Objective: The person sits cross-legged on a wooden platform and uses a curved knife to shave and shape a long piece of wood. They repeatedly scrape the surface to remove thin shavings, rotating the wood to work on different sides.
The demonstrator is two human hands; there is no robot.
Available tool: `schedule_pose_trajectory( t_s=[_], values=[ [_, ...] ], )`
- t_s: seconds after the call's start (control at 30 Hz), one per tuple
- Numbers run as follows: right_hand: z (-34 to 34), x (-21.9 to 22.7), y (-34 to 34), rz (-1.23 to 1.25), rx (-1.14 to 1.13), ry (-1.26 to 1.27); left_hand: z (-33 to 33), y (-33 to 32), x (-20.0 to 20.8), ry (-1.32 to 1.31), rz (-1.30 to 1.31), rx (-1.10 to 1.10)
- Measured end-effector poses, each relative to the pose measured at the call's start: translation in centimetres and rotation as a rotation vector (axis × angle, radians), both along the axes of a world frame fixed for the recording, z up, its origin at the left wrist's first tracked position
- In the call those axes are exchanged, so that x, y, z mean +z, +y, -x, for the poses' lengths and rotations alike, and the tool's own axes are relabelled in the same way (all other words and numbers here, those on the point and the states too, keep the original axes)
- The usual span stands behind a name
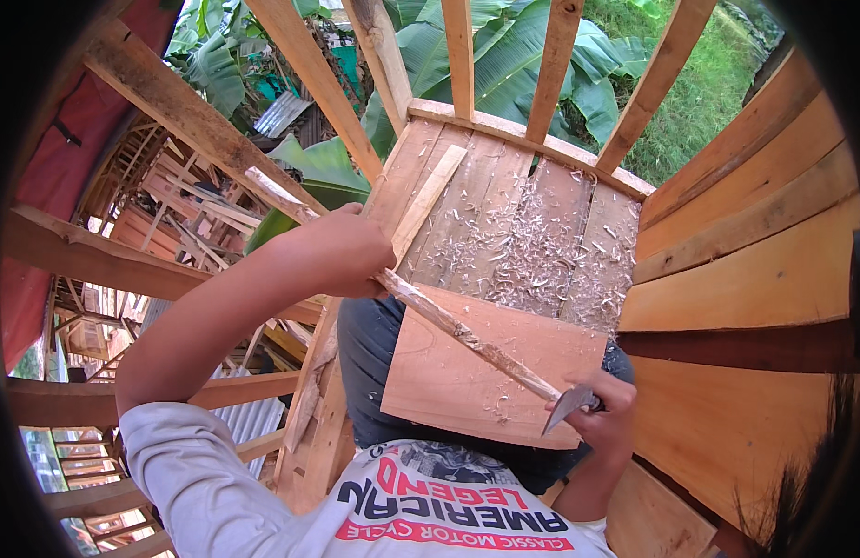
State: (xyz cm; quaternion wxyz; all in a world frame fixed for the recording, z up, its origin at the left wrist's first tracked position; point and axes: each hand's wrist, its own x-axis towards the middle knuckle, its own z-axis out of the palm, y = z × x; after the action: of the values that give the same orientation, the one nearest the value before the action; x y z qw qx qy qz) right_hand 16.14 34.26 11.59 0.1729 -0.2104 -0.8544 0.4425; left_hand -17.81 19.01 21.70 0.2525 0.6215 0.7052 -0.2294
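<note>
A long, thin wooden stick [458, 330], partly stripped of its bark, slants from the upper left down to the lower right. My left hand [351, 249] is closed around its upper part. In my right hand [608, 405] is a knife, its broad grey blade [567, 409] lying against the stick's lower end; the fingers hide most of the handle. Under the stick, a flat rectangular wooden board [430, 381] rests across my lap, with a few shavings on it.
Curled wood shavings [504, 242] litter the plank floor [402, 177] ahead. A loose wooden strip [430, 200] lies there on the left. Upright slats rise at the far edge, and a plank wall [746, 279] stands close on my right. Beams and stacked timber show through the open left side.
</note>
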Motion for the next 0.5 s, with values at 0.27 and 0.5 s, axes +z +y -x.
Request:
schedule_pose_trajectory(
  t_s=[0.27, 0.5],
  values=[
    [-1.8, 1.0, 1.9, -0.248, -0.455, 0.197, -0.2, -3.3, -1.5, -0.308, -0.085, 0.247],
    [-0.8, -1.8, -0.1, 0.097, -0.482, 0.227, -4.4, -5.3, -3.7, -0.750, 0.134, 0.599]
  ],
)
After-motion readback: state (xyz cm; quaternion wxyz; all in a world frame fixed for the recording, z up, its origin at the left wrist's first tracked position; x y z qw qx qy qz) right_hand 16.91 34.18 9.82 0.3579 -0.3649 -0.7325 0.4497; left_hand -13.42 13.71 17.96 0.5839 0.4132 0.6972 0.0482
